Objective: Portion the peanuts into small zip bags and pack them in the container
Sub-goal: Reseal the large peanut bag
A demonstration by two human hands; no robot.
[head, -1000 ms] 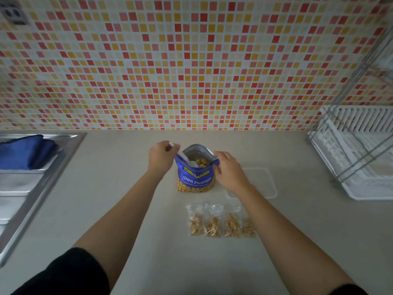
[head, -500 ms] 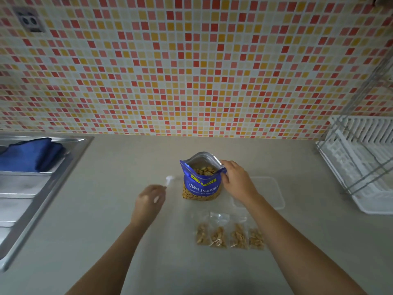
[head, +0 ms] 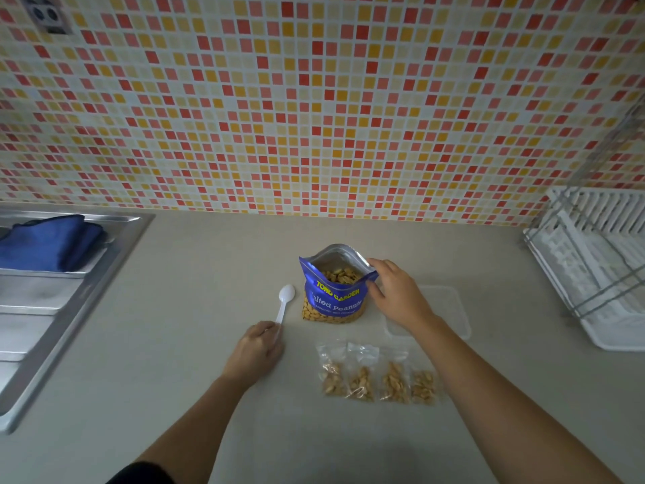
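A blue peanut bag (head: 334, 291) stands open on the counter with peanuts showing inside. My right hand (head: 396, 295) grips its right top edge. A white plastic spoon (head: 284, 302) lies flat on the counter left of the bag, and my left hand (head: 258, 347) holds the end of its handle. Several small zip bags (head: 378, 377) with peanuts in them lie in a row in front of the peanut bag. A clear plastic container (head: 450, 309) sits to the right, partly hidden behind my right forearm.
A steel sink (head: 52, 309) with a blue cloth (head: 49, 242) on it lies at the left. A white dish rack (head: 600, 267) stands at the right. The tiled wall rises right behind the counter.
My left hand has drawn the spoon out of the peanut bag and lowered it to the counter on the left. My right hand has stayed on the bag's edge.
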